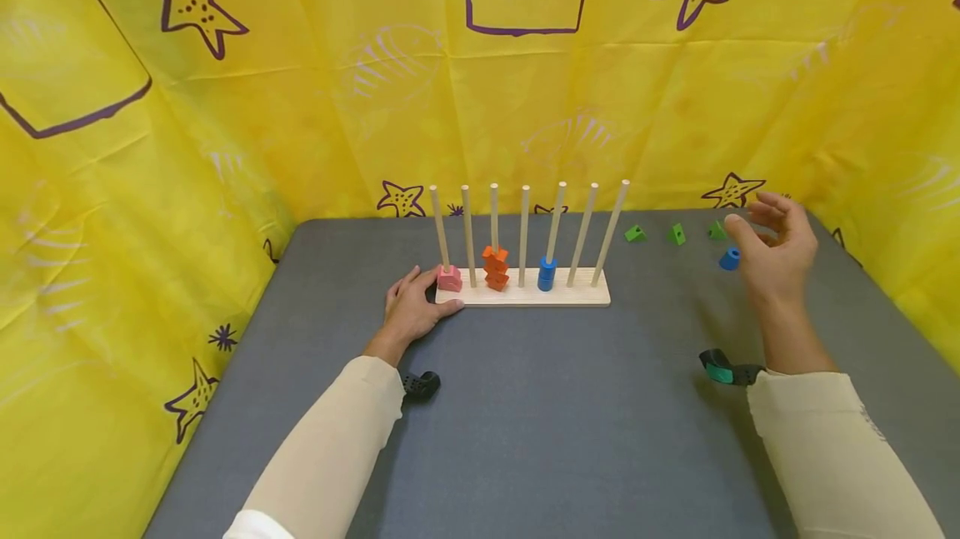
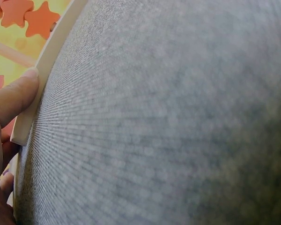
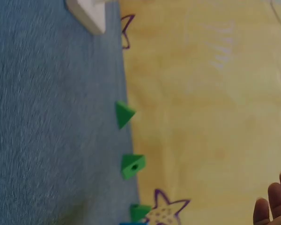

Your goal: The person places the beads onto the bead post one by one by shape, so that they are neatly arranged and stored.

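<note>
Head view shows 1 blue block below and left of our empty, loosely parted right hand, the nearer, while our left hand grips the pegboard.

On one worktop there is one wooden base with seven pegs, three of which carry blocks: one peg has pink blocks, one several orange stars, one at least two blue cylinders; exact stack counts are hard to tell. Three green triangles and one loose blue cylinder lie apart. There are two hands, one left hand and one right hand, and two wristbands.
</note>
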`<state>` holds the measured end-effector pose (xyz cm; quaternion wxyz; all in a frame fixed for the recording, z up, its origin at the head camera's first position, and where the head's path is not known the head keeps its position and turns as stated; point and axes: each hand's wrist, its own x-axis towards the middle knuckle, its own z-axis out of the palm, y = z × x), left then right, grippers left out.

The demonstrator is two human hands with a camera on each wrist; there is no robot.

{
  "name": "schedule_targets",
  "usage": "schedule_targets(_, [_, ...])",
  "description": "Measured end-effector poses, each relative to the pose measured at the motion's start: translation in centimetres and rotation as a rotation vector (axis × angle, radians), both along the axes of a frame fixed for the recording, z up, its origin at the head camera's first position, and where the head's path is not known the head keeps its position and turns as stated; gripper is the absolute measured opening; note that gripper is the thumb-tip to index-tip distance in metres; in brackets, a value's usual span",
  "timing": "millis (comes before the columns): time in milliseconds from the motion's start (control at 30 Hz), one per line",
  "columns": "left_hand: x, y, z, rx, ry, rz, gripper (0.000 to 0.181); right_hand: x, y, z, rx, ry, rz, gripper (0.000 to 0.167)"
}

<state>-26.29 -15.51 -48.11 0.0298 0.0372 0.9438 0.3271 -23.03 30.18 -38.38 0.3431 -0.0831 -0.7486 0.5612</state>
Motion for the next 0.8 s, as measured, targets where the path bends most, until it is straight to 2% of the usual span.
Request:
schedule_targets(300, [0.0, 0.0, 0.0, 0.0, -0.001, -0.006, 0.08, -1.5, 2.7, -1.4, -0.077, -0.192, -0.046, 0.046])
schedule_targets(500, [-0.1, 0.0, 0.0, 0.007, 0.002, -0.011, 0.08, -2.1, 4.3, -2.8, -0.082, -0.338, -0.057, 0.055])
schedule_targets(667, [-0.1, 0.0, -0.1, 0.007, -0.006, -0.003, 0.081, -2.5, 5.1, -3.8, -0.123, -0.423, -0.051, 0.059])
schedule_targets(800, [-0.1, 0.0, -0.2, 0.006, -0.007, 0.003, 0.081, -2.8, 5.5, -4.6, -0.175, -0.454, -0.053, 0.061])
